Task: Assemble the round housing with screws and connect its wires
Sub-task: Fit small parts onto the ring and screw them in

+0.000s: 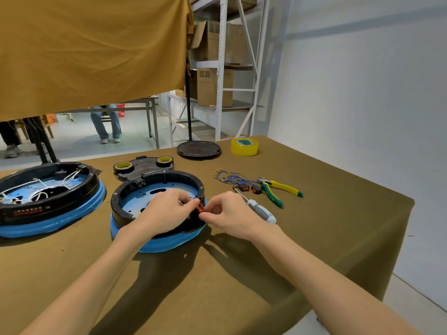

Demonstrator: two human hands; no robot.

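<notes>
A round housing (154,189) with a black ring and blue base sits on the brown table in front of me. At its right rim, my left hand (167,210) and my right hand (227,213) pinch a small red part (199,209) together. My left hand reaches over the inside of the housing; my right hand is just outside the rim. A bundle of blue wires (229,177) with metal terminals lies to the right. A white-handled screwdriver (258,207) lies beside my right hand. Two small red switches (249,189) lie near its tip.
A second housing (48,199) with white wires inside stands at the left. A black plate (145,168) with two tape rolls lies behind. A round black lid (198,149) and yellow tape (244,146) sit at the back. Green-yellow pliers (280,189) lie at the right.
</notes>
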